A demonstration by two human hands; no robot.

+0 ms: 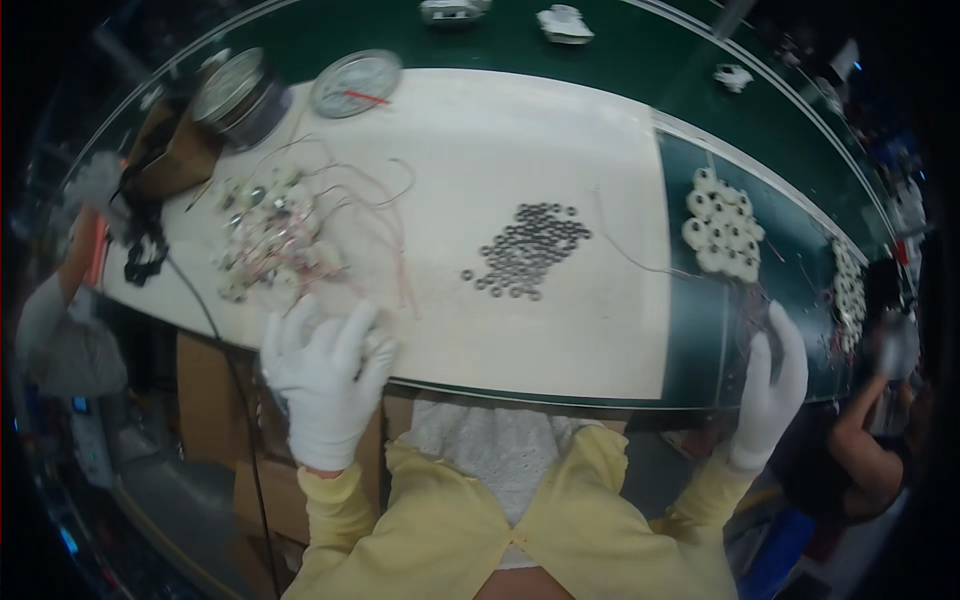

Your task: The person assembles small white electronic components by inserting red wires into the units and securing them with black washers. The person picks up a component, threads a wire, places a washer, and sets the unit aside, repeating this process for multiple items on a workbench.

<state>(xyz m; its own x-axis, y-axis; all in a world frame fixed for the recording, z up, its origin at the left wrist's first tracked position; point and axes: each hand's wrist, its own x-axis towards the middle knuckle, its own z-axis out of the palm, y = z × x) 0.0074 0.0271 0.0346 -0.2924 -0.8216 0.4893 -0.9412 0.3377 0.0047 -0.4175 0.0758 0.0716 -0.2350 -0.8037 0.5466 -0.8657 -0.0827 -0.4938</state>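
My left hand (328, 385), in a white glove, is at the near edge of a loose pile of white round parts (275, 235) with thin red and pale wires. Its fingers are apart and curved, and I see nothing held in them. My right hand (773, 385), also gloved, is at the right on the dark green surface. Its thumb and fingers are apart, close beside a bundle of thin wires (752, 308). Whether they touch the wires I cannot tell. Those wires run from a neat cluster of white round parts (722, 228) with dark centres.
Many small dark rings (530, 250) lie mid-table on the white sheet (620, 330). Behind the left pile stand a round tin (240, 100), a clear round lid (357, 84) and a cardboard box (175, 150). More white parts (848, 295) lie far right. Co-workers' arms (868, 440) show at both sides.
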